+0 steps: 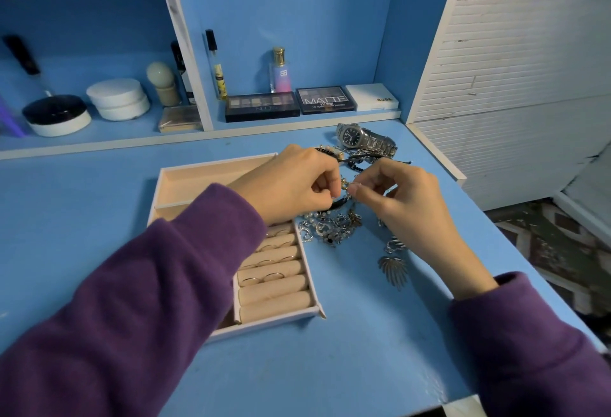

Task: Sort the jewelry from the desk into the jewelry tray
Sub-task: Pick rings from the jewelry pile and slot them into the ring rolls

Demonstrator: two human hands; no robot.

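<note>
A cream jewelry tray [198,173] lies on the blue desk, with several thin rings [264,277] tucked between its padded rolls. To its right sits a tangled pile of silver and pearl jewelry [330,226], with a leaf-shaped earring [393,269] nearer me. A silver watch [360,139] rests at the back. My left hand [291,182] and my right hand [400,198] meet above the pile, both pinching a small gold beaded piece [345,183] between fingertips. A dark cord bracelet [340,203] hangs just under the fingers.
Makeup palettes [263,106], a white box [372,96], a perfume bottle [280,69] and a slim vial [215,63] stand on the back ledge. Round jars [117,99] sit on the left shelf. The desk's right edge [489,228] drops to a patterned floor.
</note>
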